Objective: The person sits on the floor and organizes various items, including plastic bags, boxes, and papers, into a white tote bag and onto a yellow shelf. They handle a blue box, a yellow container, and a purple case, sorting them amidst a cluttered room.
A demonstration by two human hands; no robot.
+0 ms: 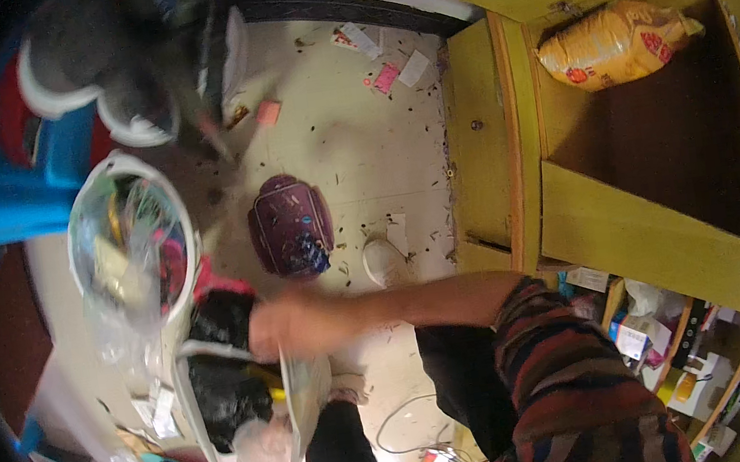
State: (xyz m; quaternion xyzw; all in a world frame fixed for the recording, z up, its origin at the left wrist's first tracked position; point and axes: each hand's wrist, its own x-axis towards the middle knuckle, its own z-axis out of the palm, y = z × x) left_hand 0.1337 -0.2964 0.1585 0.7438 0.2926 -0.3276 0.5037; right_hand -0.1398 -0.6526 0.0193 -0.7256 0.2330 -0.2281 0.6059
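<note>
My right hand (pixel 294 321), blurred by motion, reaches across from the right in a striped sleeve. It is at the rim of a white tote bag (pixel 306 386) with pink handles, beside a black plastic bundle (pixel 220 317) at its far end. Whether the fingers grip anything is too blurred to see. Inside the tote lie another black plastic bag (pixel 230 396), a pale translucent bundle (pixel 265 444) and something yellow. My left hand is not in view. Beyond the tote stands a white bucket (pixel 185 255) filled with plastic bags and wrappers.
A purple bag (pixel 291 220) lies on the littered floor. At right, a yellow wooden cabinet (pixel 481 146) has an open compartment holding an orange printed sack (pixel 619 47), with small boxes in slots below. A blue plastic stool (pixel 23 206) is left; cables (pixel 395 424) trail near my feet.
</note>
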